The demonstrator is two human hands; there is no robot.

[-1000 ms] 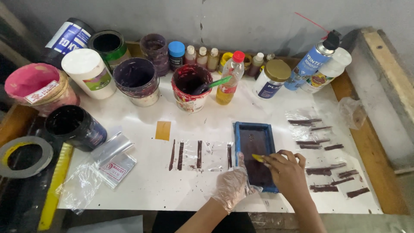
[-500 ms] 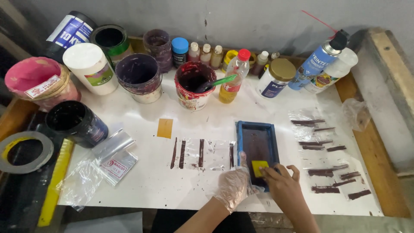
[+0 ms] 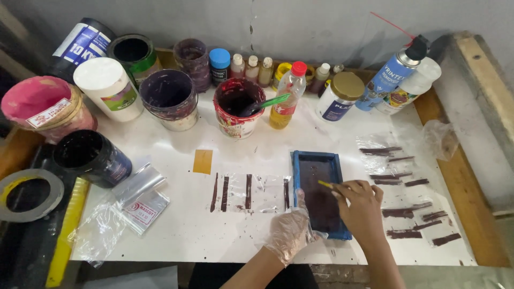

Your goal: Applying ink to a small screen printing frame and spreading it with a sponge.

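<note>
Two hands meet at a blue-framed screen (image 3: 319, 195) lying flat on the white surface (image 3: 176, 230): the right hand (image 3: 360, 206) pinches a small yellow scraper (image 3: 325, 184) over the dark mesh, while the gloved left hand (image 3: 289, 231) presses the frame's near edge. Dark printed strips (image 3: 235, 191) lie just left of the left hand, more strips (image 3: 412, 211) beside the right; paint tubs (image 3: 235, 107) stand beyond.

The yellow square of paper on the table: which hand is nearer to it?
Left. The left hand lies lower right of the yellow square; the right hand is farther right, over the blue tray.
</note>
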